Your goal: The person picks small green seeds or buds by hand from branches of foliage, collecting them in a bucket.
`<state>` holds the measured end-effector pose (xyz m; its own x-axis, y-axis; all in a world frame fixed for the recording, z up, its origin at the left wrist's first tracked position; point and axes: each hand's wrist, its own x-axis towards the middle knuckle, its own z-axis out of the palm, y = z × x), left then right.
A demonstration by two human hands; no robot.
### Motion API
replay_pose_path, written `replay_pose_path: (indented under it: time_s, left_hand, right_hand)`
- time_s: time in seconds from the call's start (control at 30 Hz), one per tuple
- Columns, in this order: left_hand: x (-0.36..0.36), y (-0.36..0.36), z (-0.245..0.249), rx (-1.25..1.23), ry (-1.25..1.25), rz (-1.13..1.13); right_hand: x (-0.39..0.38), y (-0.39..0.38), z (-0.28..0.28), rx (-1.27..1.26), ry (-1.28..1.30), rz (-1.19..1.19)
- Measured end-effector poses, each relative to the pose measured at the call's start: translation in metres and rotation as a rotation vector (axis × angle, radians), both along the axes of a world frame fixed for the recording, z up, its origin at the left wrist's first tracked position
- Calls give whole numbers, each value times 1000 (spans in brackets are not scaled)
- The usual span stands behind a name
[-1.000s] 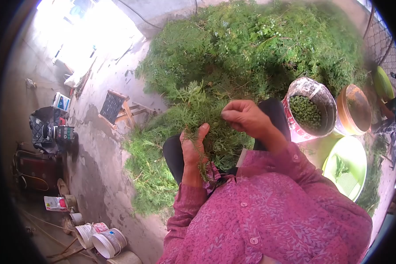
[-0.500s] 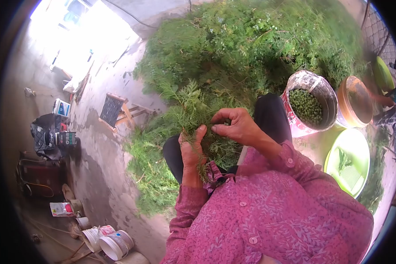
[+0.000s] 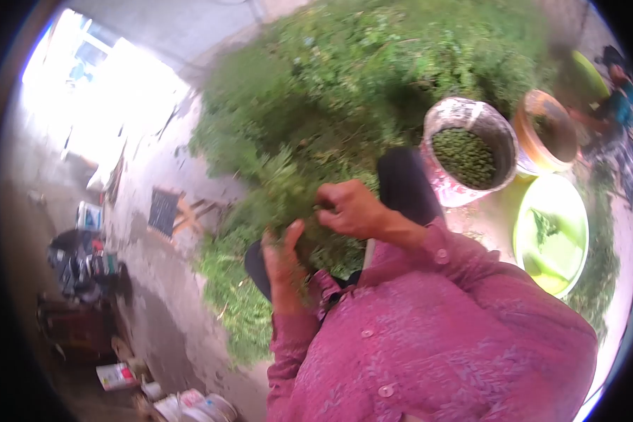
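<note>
My left hand (image 3: 283,264) is closed around the stem of a leafy green evergreen sprig (image 3: 280,184), which points up and away over the pile. Close by on the right, my right hand (image 3: 353,209) has its fingers curled in, knuckles up. A little dark green shows at its fingertips; small green berries were visible in its curl a moment earlier. Both hands are over my lap, between my knees. Motion blurs the sprig and the left fingers.
A large heap of cut branches (image 3: 373,63) spreads ahead. To the right stand a bucket of green berries (image 3: 464,158), an orange bucket (image 3: 541,130) and a lime-green basin (image 3: 577,232). Another person (image 3: 629,105) sits at far right. A small folding stool (image 3: 165,211) stands left.
The view has shifted, so most things sit further left and the buckets higher. My right hand has drawn slightly apart from the left, its fingers now more tightly curled.
</note>
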<state>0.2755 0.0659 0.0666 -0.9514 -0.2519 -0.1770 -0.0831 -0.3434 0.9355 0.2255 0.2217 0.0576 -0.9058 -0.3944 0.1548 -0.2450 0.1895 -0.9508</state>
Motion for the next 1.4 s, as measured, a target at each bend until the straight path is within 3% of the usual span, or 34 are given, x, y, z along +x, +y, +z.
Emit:
replay_pose_path:
  time_s: [0.03, 0.07, 0.13, 0.2, 0.23, 0.3, 0.33, 0.37, 0.4, 0.43, 0.47, 0.53, 0.67, 0.73, 0.83, 0.93, 1.13, 1.27, 1.4]
  left_hand:
    - [2, 5, 5, 32, -5, 28]
    - [4, 7, 12, 62, -14, 57]
    - [4, -1, 10, 68, -32, 36]
    - [4, 0, 11, 63, 9, 92]
    - [4, 1, 12, 97, -24, 118]
    - [3, 1, 11, 138, -53, 150]
    - [1, 0, 7, 140, -53, 115]
    - [1, 0, 4, 141, -52, 84]
    - [0, 1, 2, 148, -51, 102]
    - [1, 3, 1, 101, -15, 19]
    - [0, 1, 2, 48, 27, -50]
    - [0, -5, -6, -164, 153, -129]
    - [-5, 4, 3, 75, 28, 10]
    - [-5, 4, 3, 97, 25, 7]
    - [-3, 5, 8, 149, 52, -23]
    - [1, 0, 3, 166, 82, -50]
    - [5, -11, -16, 186, 186, -51]
    - [7, -7, -5, 175, 256, -97]
    - [6, -9, -16, 170, 260, -141]
  right_hand:
    - [-2, 8, 2, 231, 160, -75]
    - [-5, 21, 7, 253, 156, -123]
    - [-7, 43, 17, -195, -46, -158]
    - [-18, 77, 17, -325, 131, -400]
    - [-24, 98, 13, -396, 99, -507]
    - [-26, 145, 13, -363, 208, -724]
    - [-27, 170, 2, -275, 227, -817]
    - [-30, 191, -8, 111, 218, -1047]
    - [-27, 209, -20, 600, 304, -1091]
    - [-25, 227, -43, 832, 165, -1011]
    - [-13, 216, -21, 1012, -166, -963]
    - [-21, 231, -60, 933, -8, -991]
    - [-32, 172, -22, 33, -58, -570]
    - [-28, 118, 9, -218, 16, -350]
    - [-6, 46, 53, -135, 265, -85]
    - [0, 0, 63, 16, 485, 102]
    - [-1, -26, 51, 295, 479, 35]
    - [1, -26, 55, 339, 424, 45]
    - [1, -26, 51, 199, 248, 87]
